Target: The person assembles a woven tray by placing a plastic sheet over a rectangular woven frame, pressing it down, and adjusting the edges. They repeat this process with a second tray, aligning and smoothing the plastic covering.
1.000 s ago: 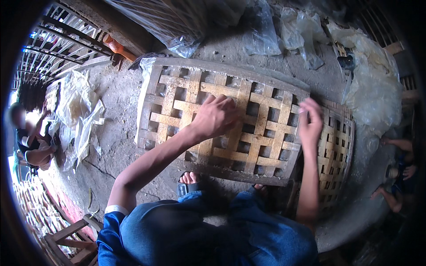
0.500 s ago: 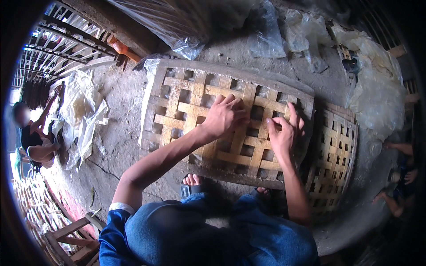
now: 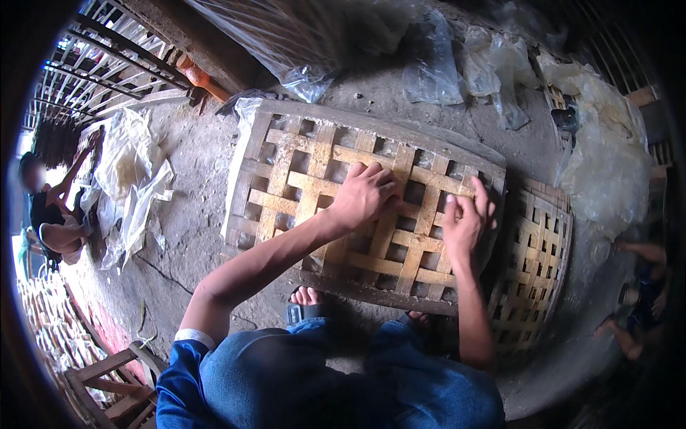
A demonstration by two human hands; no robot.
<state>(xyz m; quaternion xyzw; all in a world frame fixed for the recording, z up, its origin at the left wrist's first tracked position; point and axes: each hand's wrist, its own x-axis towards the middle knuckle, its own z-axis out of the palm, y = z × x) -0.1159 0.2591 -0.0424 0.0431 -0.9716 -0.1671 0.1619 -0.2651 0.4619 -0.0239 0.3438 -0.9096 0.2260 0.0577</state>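
A woven bamboo lattice panel [image 3: 296,163] in a grey wooden frame lies low in front of my knees. Over its middle is my left hand [image 3: 366,196], back upward and fingers curled down together; the fingertips and whatever they may grip are hidden. My right hand [image 3: 466,223] is at the panel's right part, next to the frame's right side. Its thumb and index finger stick up apart, the other fingers are half bent, and nothing shows between them.
A second lattice panel [image 3: 534,261] lies to the right. Crumpled clear plastic sheets [image 3: 604,143] lie at right, back and left [image 3: 132,161]. A wooden stool [image 3: 118,386] stands at lower left. One person [image 3: 57,207] sits at far left; another person's limbs [image 3: 639,286] show at far right.
My right hand has shifted slightly right and down on the panel, its thumb now raised. My left hand stays over the middle, still curled. The view has tilted a little.
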